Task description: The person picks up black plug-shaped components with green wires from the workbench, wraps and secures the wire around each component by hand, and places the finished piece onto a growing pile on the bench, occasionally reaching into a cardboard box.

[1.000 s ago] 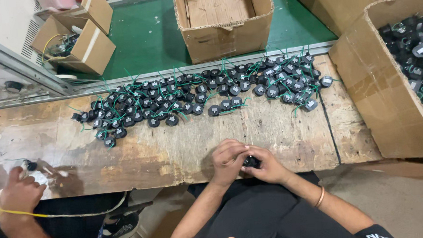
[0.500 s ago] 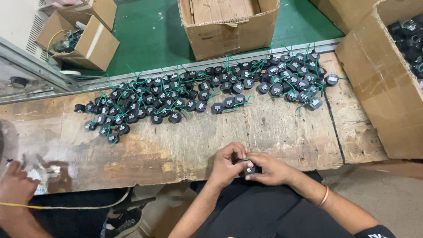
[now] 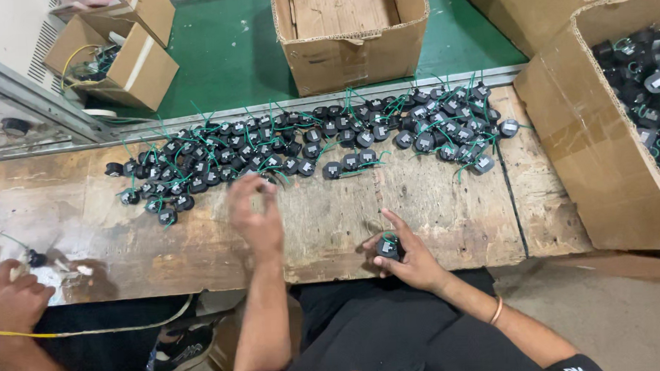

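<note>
A small round black part (image 3: 387, 247) with a short green wire sits in our right hand (image 3: 407, 258), fingers and thumb clamped around it, just at the near edge of the wooden bench (image 3: 420, 204). Our left hand (image 3: 255, 215) is out over the bench, blurred, its fingers loosely curled and apart, holding nothing we can make out, its fingertips just short of the heap. Half a second ago both hands were together on the one part; the left has since reached forward.

That heap of black parts (image 3: 306, 146) runs in a long band along the far side of the bench (too many to count, dozens at least), each a squat round shape with thin green leads.

The bench top is rough, scuffed, pale-stained board. We count four open cardboard boxes: one at right (image 3: 588, 144) filled with more parts, one empty beyond the bench (image 3: 350, 55), two at far left. A co-worker's hand (image 3: 12, 299) at lower left holds a yellow cable (image 3: 91, 329).
</note>
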Tool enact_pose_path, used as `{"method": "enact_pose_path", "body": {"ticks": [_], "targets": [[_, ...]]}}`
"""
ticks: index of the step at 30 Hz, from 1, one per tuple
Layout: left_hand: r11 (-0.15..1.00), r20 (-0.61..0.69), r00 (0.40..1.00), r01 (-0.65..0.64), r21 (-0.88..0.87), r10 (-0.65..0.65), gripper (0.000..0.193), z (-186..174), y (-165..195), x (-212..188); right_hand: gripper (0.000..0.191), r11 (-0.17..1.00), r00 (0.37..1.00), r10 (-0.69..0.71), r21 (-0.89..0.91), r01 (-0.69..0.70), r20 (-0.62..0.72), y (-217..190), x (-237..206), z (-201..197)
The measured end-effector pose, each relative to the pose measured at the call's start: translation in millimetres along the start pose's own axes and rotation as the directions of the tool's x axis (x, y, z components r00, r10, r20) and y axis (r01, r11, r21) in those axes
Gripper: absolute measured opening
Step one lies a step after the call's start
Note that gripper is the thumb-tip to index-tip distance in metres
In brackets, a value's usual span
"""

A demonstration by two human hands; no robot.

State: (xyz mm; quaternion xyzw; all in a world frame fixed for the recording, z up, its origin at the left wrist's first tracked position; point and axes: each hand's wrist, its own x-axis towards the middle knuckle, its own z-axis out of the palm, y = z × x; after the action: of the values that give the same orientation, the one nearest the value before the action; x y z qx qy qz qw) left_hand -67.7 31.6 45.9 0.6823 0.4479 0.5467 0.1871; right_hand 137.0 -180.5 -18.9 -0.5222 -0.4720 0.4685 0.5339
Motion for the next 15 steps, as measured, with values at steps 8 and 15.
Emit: {"method": "enact_pose_path", "body": {"ticks": [8, 15], "targets": [[0.884, 0.292, 0.932, -0.311, 0.348, 0.213, 0.039, 9, -17, -4, 0.024, 0.949, 0.941, -0.255, -0.132, 0.288, 0.221, -10, 3, 3], [0.954, 0.235, 0.937, -0.285, 0.090, 0.258, 0.045, -2, -11, -41, 0.017, 0.949, 0.940, -0.263, -0.114, 0.292, 0.215, -6, 2, -2]]}}
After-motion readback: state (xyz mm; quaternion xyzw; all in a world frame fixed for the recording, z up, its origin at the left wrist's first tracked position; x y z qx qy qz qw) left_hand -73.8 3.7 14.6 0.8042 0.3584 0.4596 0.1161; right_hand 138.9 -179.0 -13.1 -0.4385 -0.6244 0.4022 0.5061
